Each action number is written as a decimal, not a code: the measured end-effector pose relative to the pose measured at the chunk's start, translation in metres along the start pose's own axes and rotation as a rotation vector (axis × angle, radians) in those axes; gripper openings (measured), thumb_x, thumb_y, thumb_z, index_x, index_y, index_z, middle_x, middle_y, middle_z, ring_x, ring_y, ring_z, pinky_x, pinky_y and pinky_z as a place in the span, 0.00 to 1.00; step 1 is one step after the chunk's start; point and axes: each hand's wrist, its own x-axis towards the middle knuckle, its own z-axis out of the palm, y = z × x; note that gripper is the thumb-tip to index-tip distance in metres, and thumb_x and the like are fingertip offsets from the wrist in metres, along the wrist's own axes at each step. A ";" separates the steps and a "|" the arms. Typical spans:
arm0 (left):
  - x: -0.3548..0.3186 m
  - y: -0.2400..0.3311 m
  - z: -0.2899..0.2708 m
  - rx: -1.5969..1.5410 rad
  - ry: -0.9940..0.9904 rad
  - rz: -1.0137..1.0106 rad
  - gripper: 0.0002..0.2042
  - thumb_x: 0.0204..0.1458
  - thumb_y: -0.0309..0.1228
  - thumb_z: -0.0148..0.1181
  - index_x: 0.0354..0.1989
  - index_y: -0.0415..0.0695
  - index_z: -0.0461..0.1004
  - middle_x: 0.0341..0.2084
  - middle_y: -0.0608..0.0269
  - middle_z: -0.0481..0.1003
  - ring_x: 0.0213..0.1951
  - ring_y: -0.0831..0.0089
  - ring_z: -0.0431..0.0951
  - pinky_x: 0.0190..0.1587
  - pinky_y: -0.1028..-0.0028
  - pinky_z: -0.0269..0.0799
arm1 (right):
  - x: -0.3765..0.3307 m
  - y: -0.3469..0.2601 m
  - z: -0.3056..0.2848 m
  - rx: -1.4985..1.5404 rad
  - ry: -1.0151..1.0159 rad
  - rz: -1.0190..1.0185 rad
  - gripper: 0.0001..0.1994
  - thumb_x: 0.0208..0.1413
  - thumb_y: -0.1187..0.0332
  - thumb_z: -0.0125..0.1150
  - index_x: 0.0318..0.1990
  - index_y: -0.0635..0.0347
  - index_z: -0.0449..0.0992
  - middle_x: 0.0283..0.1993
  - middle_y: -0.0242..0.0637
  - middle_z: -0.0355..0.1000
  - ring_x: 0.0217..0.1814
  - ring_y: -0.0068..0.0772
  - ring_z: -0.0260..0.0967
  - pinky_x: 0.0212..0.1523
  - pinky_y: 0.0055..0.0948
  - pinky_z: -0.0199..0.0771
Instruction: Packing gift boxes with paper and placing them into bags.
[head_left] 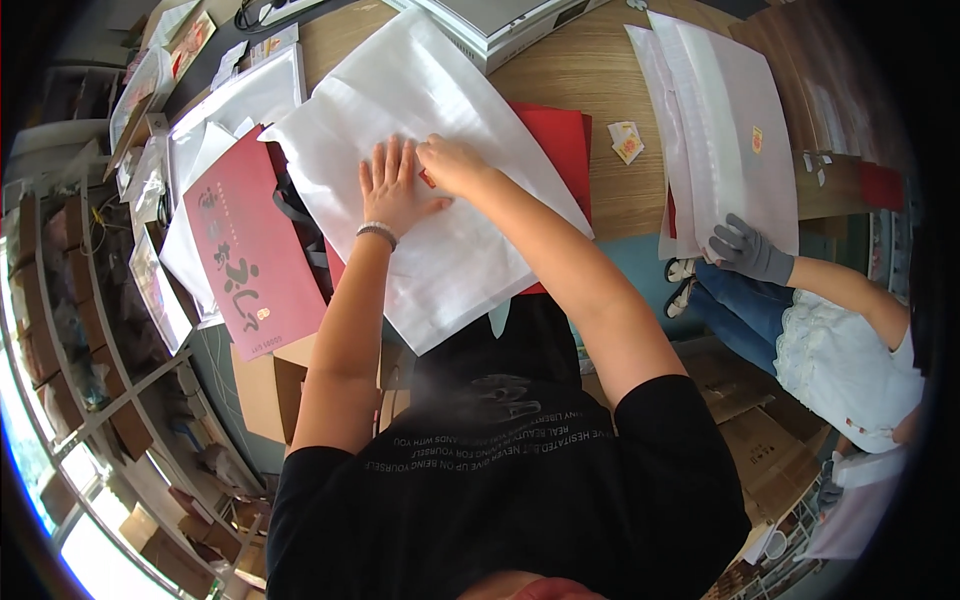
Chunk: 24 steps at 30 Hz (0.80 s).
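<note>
A white, slightly see-through packing sleeve (450, 250) lies flat before me on the wooden table. My left hand (391, 192) is spread palm down on it, fingers apart. Just right of it, my right hand (452, 165) has its fingers curled in and pressed down at a small red sticker (427, 178) on the sleeve. Part of that sticker is hidden under the fingers. Red material (553, 135) sticks out from beneath the sleeve's right side. To the left is a pink-red gift bag (243, 255) with dark lettering and black ribbon handles (297, 215).
Small stickers (626, 142) lie on the table (560, 75) to the right. Beyond them, a co-worker's gray-gloved hand (752, 250) touches another white sleeve (725, 150) bearing an orange sticker. A white boxy device (510, 25) stands at the back. Shelving (90, 330) lines the left side.
</note>
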 end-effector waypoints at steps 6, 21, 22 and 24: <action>0.006 0.004 0.008 -0.034 0.031 0.032 0.53 0.34 0.64 0.59 0.67 0.50 0.43 0.67 0.54 0.39 0.68 0.55 0.36 0.64 0.51 0.31 | -0.014 0.005 -0.017 0.136 0.010 0.027 0.08 0.47 0.66 0.59 0.34 0.57 0.72 0.40 0.40 0.68 0.38 0.41 0.72 0.38 0.37 0.73; 0.006 0.021 -0.024 0.253 -0.041 0.093 0.40 0.45 0.63 0.49 0.66 0.61 0.47 0.65 0.58 0.47 0.64 0.54 0.47 0.61 0.48 0.42 | -0.119 0.141 -0.193 -0.331 -0.181 -0.489 0.31 0.47 0.75 0.52 0.59 0.28 0.61 0.47 0.37 0.62 0.43 0.40 0.63 0.41 0.34 0.69; 0.009 0.023 -0.027 0.221 -0.014 0.070 0.42 0.44 0.62 0.51 0.66 0.57 0.47 0.64 0.59 0.48 0.63 0.56 0.49 0.60 0.49 0.44 | -0.106 0.133 -0.179 -0.369 -0.115 -0.703 0.31 0.48 0.74 0.52 0.59 0.24 0.61 0.46 0.38 0.62 0.42 0.40 0.62 0.39 0.35 0.67; 0.016 0.042 -0.030 0.248 0.123 0.026 0.40 0.45 0.53 0.58 0.64 0.50 0.51 0.59 0.58 0.57 0.59 0.60 0.57 0.58 0.54 0.51 | -0.091 0.102 -0.147 -0.476 -0.122 -0.621 0.28 0.53 0.68 0.48 0.59 0.21 0.59 0.47 0.36 0.61 0.43 0.41 0.63 0.37 0.35 0.67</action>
